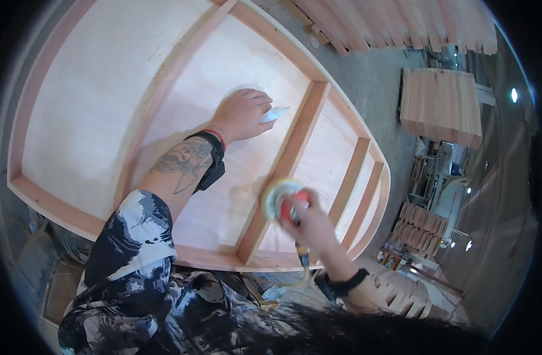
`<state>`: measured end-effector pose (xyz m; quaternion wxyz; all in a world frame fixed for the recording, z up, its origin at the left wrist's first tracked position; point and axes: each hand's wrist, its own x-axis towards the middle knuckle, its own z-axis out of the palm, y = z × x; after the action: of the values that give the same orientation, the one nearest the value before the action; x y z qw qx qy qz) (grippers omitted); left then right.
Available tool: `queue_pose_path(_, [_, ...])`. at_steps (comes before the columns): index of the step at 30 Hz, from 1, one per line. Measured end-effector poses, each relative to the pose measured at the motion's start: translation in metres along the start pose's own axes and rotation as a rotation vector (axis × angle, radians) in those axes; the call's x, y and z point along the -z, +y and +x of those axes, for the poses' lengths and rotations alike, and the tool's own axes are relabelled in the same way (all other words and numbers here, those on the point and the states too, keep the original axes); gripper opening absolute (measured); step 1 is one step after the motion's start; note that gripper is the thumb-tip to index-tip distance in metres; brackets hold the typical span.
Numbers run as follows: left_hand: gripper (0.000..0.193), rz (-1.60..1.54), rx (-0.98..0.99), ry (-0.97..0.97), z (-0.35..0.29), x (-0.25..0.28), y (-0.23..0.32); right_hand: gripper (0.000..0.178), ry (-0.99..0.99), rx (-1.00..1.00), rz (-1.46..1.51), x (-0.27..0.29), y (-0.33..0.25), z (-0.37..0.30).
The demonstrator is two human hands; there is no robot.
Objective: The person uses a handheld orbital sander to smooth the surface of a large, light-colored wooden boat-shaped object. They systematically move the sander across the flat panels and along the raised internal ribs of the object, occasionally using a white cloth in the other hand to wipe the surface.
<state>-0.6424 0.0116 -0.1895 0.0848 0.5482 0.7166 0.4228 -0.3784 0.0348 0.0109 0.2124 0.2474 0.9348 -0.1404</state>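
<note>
"At the near right of the head view, what worries you?"

"The right hand (312, 228) grips a red sander (295, 204), its disc (271, 201) overlapping a crossbar (287, 158); blur hides whether they touch. Tilting the tool could gouge the bar."

"And the left hand (244, 112)?"

"Apart from it, farther left, wrapped round a pale bottle (274, 115) over the wooden panel (259, 53). A hard squeeze might make it drip."

"Anything in the way?"

"The crossbar stands between the hands, and the hose (307, 273) by the frame's near rim (203, 258) might snag. Stacked boards (441, 106) lie well apart, far right."
</note>
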Motion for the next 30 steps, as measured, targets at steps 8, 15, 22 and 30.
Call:
queue_pose_path(8, [0.042, 0.021, 0.05, -0.007, -0.002, 0.011, 0.007, 0.055, 0.303, -0.15, 0.306, 0.001, 0.04, 0.048])
queue_pose_path(15, [0.04, 0.026, 0.067, -0.008, -0.002, 0.013, 0.01, 0.058, 0.158, -0.076, 0.269, -0.077, -0.012, -0.084])
queue_pose_path(22, [0.041, -0.042, 0.095, -0.008, 0.0, 0.013, 0.021, 0.057, 0.228, -0.123, 0.308, -0.082, -0.001, -0.141])
queue_pose_path(30, [0.034, -0.804, 0.382, 0.052, -0.024, -0.026, 0.074, 0.056, 0.424, -0.589, 0.307, -0.104, 0.17, -0.218])
